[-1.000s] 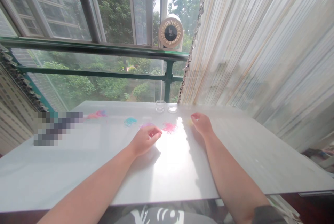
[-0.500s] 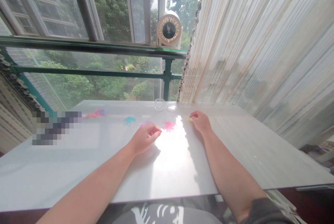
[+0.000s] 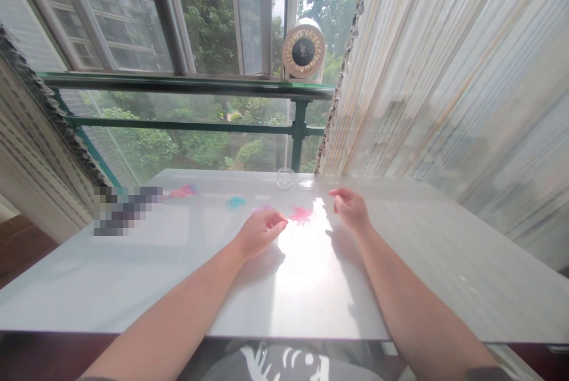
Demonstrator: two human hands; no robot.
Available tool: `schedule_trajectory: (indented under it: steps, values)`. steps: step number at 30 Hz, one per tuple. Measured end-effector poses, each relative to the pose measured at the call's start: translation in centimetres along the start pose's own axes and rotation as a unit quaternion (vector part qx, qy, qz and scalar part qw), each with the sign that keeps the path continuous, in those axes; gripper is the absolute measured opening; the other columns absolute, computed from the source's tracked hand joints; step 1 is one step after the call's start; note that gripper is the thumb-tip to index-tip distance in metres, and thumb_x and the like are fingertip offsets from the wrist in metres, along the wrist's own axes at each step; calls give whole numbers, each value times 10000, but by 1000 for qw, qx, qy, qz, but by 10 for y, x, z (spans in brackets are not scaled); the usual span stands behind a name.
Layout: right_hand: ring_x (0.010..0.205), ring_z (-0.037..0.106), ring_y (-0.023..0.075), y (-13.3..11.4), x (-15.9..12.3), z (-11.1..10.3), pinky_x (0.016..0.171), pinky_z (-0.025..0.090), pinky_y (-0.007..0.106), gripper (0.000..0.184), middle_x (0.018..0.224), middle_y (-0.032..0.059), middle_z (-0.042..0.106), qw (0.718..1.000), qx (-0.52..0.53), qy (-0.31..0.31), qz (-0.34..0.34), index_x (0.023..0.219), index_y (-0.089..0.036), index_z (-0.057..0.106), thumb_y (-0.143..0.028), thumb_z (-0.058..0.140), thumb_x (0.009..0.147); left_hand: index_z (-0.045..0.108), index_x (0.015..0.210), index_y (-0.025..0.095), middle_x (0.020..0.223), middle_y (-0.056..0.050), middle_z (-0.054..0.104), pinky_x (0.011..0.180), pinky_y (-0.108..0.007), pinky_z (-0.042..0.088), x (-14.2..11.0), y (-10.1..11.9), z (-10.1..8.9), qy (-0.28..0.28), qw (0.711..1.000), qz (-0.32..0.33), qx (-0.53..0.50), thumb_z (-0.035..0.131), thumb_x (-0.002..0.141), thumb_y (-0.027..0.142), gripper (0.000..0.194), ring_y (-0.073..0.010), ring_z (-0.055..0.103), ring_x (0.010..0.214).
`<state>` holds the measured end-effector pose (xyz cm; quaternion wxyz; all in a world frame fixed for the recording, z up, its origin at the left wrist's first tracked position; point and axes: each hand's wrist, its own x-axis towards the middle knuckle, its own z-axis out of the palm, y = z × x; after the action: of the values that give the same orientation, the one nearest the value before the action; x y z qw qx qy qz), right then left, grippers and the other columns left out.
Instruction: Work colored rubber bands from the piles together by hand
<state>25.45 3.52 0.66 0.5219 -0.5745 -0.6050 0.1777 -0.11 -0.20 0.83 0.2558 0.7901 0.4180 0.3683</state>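
Observation:
My left hand (image 3: 262, 231) hovers low over the white table (image 3: 178, 277), thumb and forefinger pinched together. Whatever they may hold is too small to make out. Just beyond its fingertips lies a loose heap of tiny pink pieces (image 3: 301, 215). A purple heap (image 3: 263, 209) shows behind the hand, partly covered by it. My right hand (image 3: 352, 209) is further right, fingers curled and forefinger pointing left. Anything in its fingers is too small to see. A teal heap (image 3: 235, 203) lies left of the purple one.
Near the far edge stand a clear round container (image 3: 285, 179) and a clear shallow dish (image 3: 306, 185). Several red and purple pieces (image 3: 183, 191) lie at far left, beside a blurred-out patch. A small fan (image 3: 304, 50) sits by the window; a sheer curtain (image 3: 435, 73) hangs at right.
My right hand has lifted slightly from a small yellow patch on the table, which no longer shows, and its forefinger is straighter. My left hand keeps its pinch. The view has shifted.

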Motion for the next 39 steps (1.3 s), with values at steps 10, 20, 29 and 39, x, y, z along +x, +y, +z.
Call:
schedule_trajectory:
  steps: [10,20,29,39]
  values:
    - [553,490,116,-42,-46,32,547,387,227,242,679,6,625,953,-31,-285,-99,779,-182,648,-170,420,702,663,824,185,786,-21,676,663,-252,447,-1,4,-7,4,1000,-2,22,491,795,306,212,-136,569,690]
    - [505,508,126,-47,-53,31,488,355,237,298,579,7,604,879,-98,-464,-53,701,-198,638,-378,435,824,606,996,163,910,-56,684,777,-274,467,-24,-93,-138,261,919,-231,183,351,851,278,315,-163,622,842]
    - [596,544,149,-42,-51,34,559,401,259,341,685,21,631,880,-114,-456,-63,744,-216,650,-445,416,841,628,991,223,1096,-100,625,863,-377,426,-33,-140,-141,234,853,-370,283,558,704,251,297,-272,570,1027]
    - [563,551,139,-47,-52,33,523,385,241,316,661,17,653,873,-124,-468,-53,732,-212,660,-411,434,829,671,962,288,1192,-80,542,918,-418,378,-25,-126,-130,183,850,-342,356,495,777,414,285,-291,493,1100]
